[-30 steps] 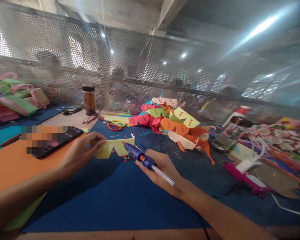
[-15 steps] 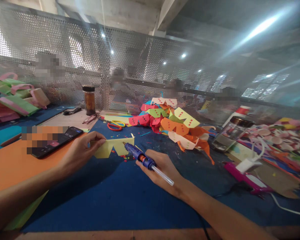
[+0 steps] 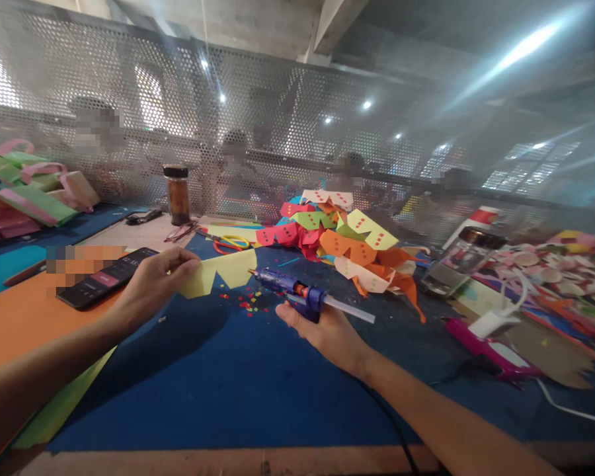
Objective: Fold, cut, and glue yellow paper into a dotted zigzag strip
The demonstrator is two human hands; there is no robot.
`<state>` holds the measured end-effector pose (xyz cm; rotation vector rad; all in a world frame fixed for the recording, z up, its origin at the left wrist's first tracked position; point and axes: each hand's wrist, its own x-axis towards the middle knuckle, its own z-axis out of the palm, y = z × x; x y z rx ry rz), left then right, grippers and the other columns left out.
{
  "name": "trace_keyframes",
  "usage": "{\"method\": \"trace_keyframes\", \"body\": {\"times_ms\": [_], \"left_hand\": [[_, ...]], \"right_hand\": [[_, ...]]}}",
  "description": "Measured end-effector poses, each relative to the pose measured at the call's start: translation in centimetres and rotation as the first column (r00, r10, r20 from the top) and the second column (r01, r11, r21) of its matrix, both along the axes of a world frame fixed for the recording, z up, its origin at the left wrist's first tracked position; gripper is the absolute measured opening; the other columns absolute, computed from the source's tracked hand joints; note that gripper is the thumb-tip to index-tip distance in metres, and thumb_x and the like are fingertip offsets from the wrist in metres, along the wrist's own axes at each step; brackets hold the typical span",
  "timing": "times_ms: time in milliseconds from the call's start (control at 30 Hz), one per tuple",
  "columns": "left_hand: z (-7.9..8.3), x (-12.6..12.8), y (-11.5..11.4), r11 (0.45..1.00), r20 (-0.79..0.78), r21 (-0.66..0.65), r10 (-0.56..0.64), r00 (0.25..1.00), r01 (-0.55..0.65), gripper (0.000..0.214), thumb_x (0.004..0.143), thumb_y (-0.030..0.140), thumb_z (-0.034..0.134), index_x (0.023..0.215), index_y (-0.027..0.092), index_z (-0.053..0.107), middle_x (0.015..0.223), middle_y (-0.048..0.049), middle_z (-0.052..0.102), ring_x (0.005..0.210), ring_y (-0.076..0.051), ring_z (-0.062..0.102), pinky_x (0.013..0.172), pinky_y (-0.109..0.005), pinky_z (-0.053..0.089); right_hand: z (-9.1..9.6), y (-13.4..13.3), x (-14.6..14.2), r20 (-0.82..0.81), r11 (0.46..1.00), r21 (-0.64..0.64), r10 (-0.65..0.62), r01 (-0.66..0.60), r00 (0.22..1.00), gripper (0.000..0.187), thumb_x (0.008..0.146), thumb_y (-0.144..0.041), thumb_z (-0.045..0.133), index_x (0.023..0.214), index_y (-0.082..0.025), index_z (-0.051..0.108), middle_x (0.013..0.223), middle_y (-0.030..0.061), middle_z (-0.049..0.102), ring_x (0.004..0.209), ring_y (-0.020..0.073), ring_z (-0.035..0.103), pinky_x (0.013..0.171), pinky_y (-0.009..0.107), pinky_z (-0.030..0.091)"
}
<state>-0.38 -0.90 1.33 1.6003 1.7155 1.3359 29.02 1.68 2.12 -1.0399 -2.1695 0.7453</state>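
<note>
- Left hand (image 3: pixel 151 277): grip pinched on one end of a yellow paper cutout (image 3: pixel 218 273), held just above the blue worktop (image 3: pixel 238 390).
- Right hand (image 3: pixel 327 330): grip wrapped round a blue glue gun (image 3: pixel 290 291), nozzle just beside the cutout's right edge.
- Pile of coloured cutouts (image 3: pixel 347 248) behind; phone (image 3: pixel 106 277) at left.

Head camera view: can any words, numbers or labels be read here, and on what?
None can be read for sure.
Phone screen: pale digits, too blurred.
Red-banded bottle: label too blurred.
Glue gun in the right hand: no lettering visible.
Yellow paper piece in the left hand: no writing.
</note>
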Motion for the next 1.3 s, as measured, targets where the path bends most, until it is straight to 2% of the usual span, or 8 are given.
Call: {"method": "trace_keyframes", "body": {"times_ms": [133,333,500,700,1033,1300], "left_hand": [[0.4,-0.2,0.3,0.999,0.234,-0.020,0.043,0.971,-0.039,0.035,0.075,0.049,0.068,0.087,0.017,0.064,0.068,0.0022,0.058,0.060,-0.013,0.051,0.054,-0.023,0.037],[0.7,-1.3,1.1,0.995,0.338,0.035,0.080,0.938,-0.097,0.036,0.068,0.046,0.071,0.084,0.015,0.064,0.071,0.0011,0.060,0.066,-0.013,0.051,0.060,-0.024,0.039],[0.5,-1.8,1.5,0.994,0.356,0.036,0.086,0.931,-0.106,0.035,0.068,0.045,0.072,0.082,0.014,0.064,0.070,0.0011,0.059,0.067,-0.013,0.049,0.062,-0.025,0.037],[0.5,-1.4,1.3,0.996,0.342,0.029,0.072,0.937,-0.087,0.033,0.070,0.044,0.070,0.083,0.014,0.064,0.075,0.0003,0.060,0.070,-0.014,0.050,0.063,-0.026,0.036],[0.4,-1.4,1.2,0.997,0.340,0.023,0.059,0.939,-0.071,0.032,0.072,0.044,0.070,0.082,0.014,0.063,0.074,0.0009,0.058,0.068,-0.013,0.048,0.060,-0.024,0.035],[0.2,-1.6,1.3,0.999,0.349,0.010,0.047,0.936,-0.053,0.032,0.075,0.045,0.068,0.087,0.015,0.063,0.074,0.0004,0.058,0.065,-0.012,0.048,0.057,-0.024,0.036]], "right_hand": [[-0.4,0.5,0.0,-0.041,0.996,-0.091,-0.015,0.011,0.999,0.034,0.088,-0.051,0.058,0.071,-0.021,0.054,0.063,-0.0006,0.057,0.054,0.0121,0.049,0.052,0.028,0.042],[-0.6,1.2,-0.3,-0.014,0.977,-0.210,0.033,-0.035,0.999,0.030,0.087,-0.045,0.060,0.073,-0.019,0.057,0.063,-0.0002,0.059,0.051,0.0103,0.051,0.047,0.025,0.041],[-0.8,1.9,-0.8,0.075,0.948,-0.316,0.066,-0.039,0.995,0.027,0.086,-0.045,0.062,0.079,-0.018,0.061,0.061,-0.0016,0.058,0.047,0.0093,0.048,0.044,0.023,0.039],[-0.6,2.2,-1.3,0.118,0.949,-0.306,0.116,-0.075,0.986,0.022,0.085,-0.041,0.063,0.082,-0.019,0.064,0.061,-0.0005,0.061,0.049,0.0109,0.051,0.045,0.023,0.041],[-0.5,2.4,-1.7,0.155,0.942,-0.332,0.105,-0.048,0.982,0.021,0.084,-0.039,0.064,0.078,-0.019,0.062,0.062,0.0001,0.061,0.049,0.0108,0.052,0.044,0.023,0.042],[-0.9,2.4,-1.6,0.125,0.945,-0.323,0.096,-0.051,0.988,0.022,0.085,-0.040,0.064,0.080,-0.018,0.062,0.064,0.0004,0.062,0.049,0.0104,0.052,0.044,0.023,0.042]]}}
